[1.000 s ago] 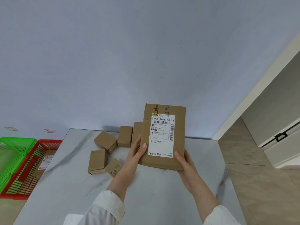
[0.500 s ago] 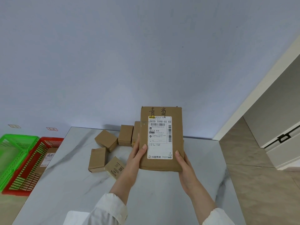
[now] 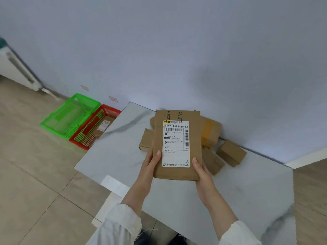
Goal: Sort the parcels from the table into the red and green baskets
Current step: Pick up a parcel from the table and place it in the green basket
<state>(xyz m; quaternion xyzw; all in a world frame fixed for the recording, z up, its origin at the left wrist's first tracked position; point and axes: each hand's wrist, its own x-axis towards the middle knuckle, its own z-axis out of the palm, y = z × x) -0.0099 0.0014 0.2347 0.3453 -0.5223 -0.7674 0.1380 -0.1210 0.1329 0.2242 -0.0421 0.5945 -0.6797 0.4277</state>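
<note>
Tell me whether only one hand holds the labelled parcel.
No, the left hand and right hand both grip the labelled parcel at its lower corners.

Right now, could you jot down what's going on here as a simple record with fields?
Held: labelled brown parcel, gripped by left hand and right hand over the table
Green basket: on floor, looks empty
Red basket: beside it, one labelled parcel inside
On table: several small brown boxes behind the held parcel

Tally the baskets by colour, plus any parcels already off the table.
green basket: 1
red basket: 1
held parcel, gripped by left hand and right hand: 1
basketed parcel, lying in the red basket: 1
Total: 4
</note>
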